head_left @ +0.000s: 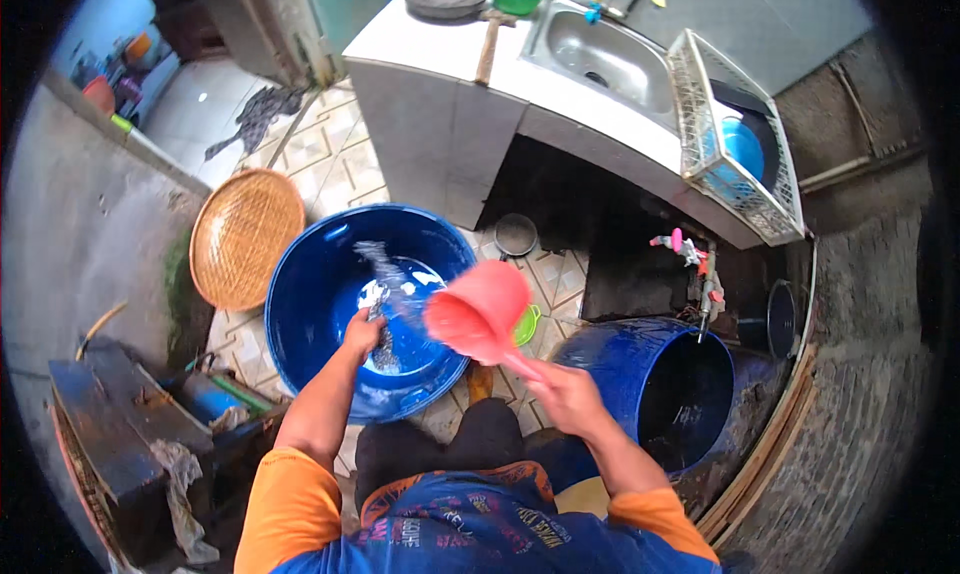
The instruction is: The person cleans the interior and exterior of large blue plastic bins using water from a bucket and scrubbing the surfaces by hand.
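Observation:
My right hand (572, 399) grips the handle of a pink plastic dipper (485, 309). The dipper is tilted toward the left, and water (385, 269) flies in a blurred splash over the big blue tub (283, 319). Inside that tub, my left hand (366, 332) looks closed, its fingers partly hidden. Whitish and grey patches show beside it; whether these are water, suds or something held is too blurred to say. To the right of my right hand stands a blue drum (610, 369) with a dark opening.
A round woven tray (248, 236) leans at the tub's left. Beyond are a small pan (516, 235) on the tiles and a counter with a steel sink (610, 59) and a plastic rack (735, 159). A tap (690, 254) stands over the drum. Worn wooden furniture (110, 414) is lower left.

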Demonstrator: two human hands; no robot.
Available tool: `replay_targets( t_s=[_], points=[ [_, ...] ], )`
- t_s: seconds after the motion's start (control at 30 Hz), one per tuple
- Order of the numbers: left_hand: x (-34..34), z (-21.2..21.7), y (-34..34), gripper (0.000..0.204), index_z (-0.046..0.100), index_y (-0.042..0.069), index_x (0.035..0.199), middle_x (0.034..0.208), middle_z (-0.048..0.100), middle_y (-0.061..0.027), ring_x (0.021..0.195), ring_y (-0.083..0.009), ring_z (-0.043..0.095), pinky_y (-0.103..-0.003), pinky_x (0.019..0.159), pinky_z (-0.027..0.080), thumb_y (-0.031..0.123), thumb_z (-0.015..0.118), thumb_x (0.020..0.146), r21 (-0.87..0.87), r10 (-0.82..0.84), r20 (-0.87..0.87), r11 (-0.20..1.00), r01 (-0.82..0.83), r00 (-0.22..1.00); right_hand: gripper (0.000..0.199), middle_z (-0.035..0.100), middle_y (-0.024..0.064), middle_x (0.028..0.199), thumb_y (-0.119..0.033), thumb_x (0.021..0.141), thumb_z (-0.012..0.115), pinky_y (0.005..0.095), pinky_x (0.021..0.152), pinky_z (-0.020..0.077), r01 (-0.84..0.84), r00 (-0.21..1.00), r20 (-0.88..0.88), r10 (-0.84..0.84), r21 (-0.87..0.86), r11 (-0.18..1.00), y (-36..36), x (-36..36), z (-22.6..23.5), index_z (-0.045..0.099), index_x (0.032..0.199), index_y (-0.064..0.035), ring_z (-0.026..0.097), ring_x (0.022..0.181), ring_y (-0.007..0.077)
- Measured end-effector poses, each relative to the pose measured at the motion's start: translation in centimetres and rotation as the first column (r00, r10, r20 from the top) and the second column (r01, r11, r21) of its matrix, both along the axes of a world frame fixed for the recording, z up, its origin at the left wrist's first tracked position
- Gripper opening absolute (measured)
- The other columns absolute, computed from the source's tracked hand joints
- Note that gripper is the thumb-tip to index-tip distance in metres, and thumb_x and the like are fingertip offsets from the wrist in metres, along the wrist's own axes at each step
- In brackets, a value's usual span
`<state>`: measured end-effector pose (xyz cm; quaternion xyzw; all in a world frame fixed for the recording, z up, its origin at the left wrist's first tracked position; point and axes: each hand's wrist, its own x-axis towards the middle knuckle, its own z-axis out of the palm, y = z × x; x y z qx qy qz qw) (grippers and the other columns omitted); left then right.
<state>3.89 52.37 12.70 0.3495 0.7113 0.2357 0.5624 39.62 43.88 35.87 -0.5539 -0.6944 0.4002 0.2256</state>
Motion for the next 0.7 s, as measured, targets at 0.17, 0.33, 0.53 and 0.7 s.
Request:
replay_targets(
  t_s=[0.17,0.33,0.53,0.7],
  points=[
    [0.4,1.5,1.8,0.046,0.044,0.011,0.130,0.128,0.049,-0.0100,0.114,-0.0248,0.047,-0.037,0.095,0.041,0.030,0.049,0.089,-0.164,-0.704,-0.506,0.646,0.746,0.498,0.035,0.065,0.0112,0.096,-0.007,0.078,0.057,0.0369,0.066,0.0532,-0.259,0.951,0.244,0.189,0.300,0.918,3.8,-4.6,0.4,0.059,0.113,-0.0060,0.065,0.077,0.0274],
    [-6.8,0.9,3.0,0.052,0.044,0.014,0.131,0.124,0.053,-0.0180,0.111,-0.0354,0.053,-0.044,0.094,0.043,0.028,0.056,0.083,0.001,-0.403,-0.828,0.695,0.719,0.390,0.029,0.059,0.0067,0.077,-0.007,0.074,0.056,0.0318,0.052,0.0504,-0.186,0.947,0.320,-0.031,0.625,0.758,6.5,-7.8,2.6,0.056,0.103,-0.0046,0.062,0.065,0.0207],
    [1.8,1.5,1.9,0.037,0.057,0.013,0.117,0.105,0.064,-0.0186,0.098,-0.0384,0.060,-0.045,0.086,0.047,0.014,0.061,0.080,-0.061,-0.514,-0.595,0.795,0.603,0.618,0.019,0.063,0.0023,0.090,-0.016,0.092,0.055,0.0213,0.053,0.0445,0.555,0.748,-0.511,-0.424,0.130,0.822,11.6,2.8,2.4,0.059,0.105,-0.0033,0.049,0.062,0.0027],
    [-0.7,-0.6,2.0,0.041,0.056,0.011,0.119,0.109,0.063,-0.0175,0.100,-0.0322,0.061,-0.038,0.087,0.047,0.013,0.065,0.080,0.085,-0.241,-0.421,0.949,0.303,0.875,0.024,0.065,0.0093,0.086,-0.024,0.092,0.052,0.0166,0.034,0.0308,0.668,0.341,-0.736,-0.585,-0.247,0.701,19.2,9.9,4.7,0.058,0.101,-0.0030,0.050,0.052,0.0053]
  ],
)
